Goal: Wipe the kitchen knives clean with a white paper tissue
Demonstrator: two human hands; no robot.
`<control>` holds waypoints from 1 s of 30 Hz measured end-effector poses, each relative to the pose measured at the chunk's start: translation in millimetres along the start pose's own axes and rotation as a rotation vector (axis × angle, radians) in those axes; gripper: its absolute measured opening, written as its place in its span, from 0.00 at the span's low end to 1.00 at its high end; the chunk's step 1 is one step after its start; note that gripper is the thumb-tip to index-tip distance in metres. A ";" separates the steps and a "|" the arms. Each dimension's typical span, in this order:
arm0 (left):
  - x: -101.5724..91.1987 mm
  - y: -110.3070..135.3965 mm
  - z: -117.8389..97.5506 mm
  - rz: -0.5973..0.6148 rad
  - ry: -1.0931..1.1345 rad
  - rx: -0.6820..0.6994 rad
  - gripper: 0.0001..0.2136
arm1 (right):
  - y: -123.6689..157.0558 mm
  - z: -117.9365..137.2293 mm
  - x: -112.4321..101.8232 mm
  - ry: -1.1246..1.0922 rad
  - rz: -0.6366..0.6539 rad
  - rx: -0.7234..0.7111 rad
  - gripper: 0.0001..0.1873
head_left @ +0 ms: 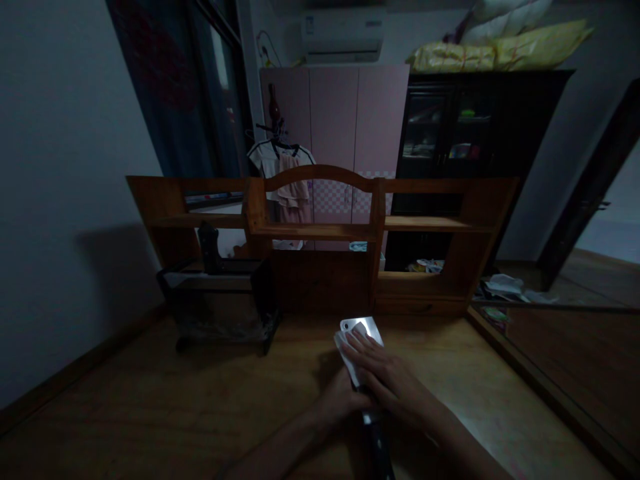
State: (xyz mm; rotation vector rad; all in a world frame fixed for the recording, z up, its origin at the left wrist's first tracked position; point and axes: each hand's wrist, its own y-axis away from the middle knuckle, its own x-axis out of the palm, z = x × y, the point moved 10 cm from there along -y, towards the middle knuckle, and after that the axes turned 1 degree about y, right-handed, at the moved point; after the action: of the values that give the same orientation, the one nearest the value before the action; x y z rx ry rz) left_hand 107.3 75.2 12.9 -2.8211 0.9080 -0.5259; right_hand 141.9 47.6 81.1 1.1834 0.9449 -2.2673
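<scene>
A cleaver (pixel 371 325) with a shiny broad blade and a black handle (pixel 379 448) is held over the wooden desktop, its handle pointing back toward me. My left hand (pixel 341 398) supports it from the left side near the base of the blade, the thumb laid across; most of its fingers are hidden under the blade. My right hand (pixel 389 375) lies over the blade from the right, its fingers pressing a white tissue (pixel 345 352) against the metal. Much of the blade is covered by the tissue and the right hand.
A black-framed rack (pixel 215 287) with a dark upright piece stands on the desktop (pixel 210 400) at left. A wooden shelf unit (pixel 320 230) runs along the back. Behind it are hanging clothes (pixel 287 167), a pink wardrobe (pixel 333 120) and a black cabinet (pixel 520 120).
</scene>
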 end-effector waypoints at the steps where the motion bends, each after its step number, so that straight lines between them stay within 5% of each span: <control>1: -0.3 0.0 1.2 0.001 0.010 -0.004 0.31 | 0.0 -1.2 -0.5 0.011 -0.003 0.001 0.26; 7: -7.6 -0.5 10.3 -0.062 0.060 -0.071 0.41 | 2.7 -15.9 -5.3 0.054 -0.032 0.013 0.26; 18: -11.6 6.2 10.0 -0.120 0.075 -0.158 0.39 | 8.8 -46.0 -7.0 0.113 -0.064 0.099 0.27; 24: -14.1 7.1 10.1 -0.138 0.043 -0.191 0.41 | 16.6 -80.1 -26.2 0.145 -0.243 0.236 0.26; 30: -13.0 4.7 12.8 -0.099 0.055 -0.146 0.41 | 10.6 -40.0 -23.0 -0.027 -0.161 0.123 0.26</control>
State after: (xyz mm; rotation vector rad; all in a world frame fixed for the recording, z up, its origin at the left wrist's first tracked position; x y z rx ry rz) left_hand 99.6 79.3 -3.9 -3.0100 0.8529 -0.5740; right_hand 183.3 70.5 79.9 1.1616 0.9322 -2.4942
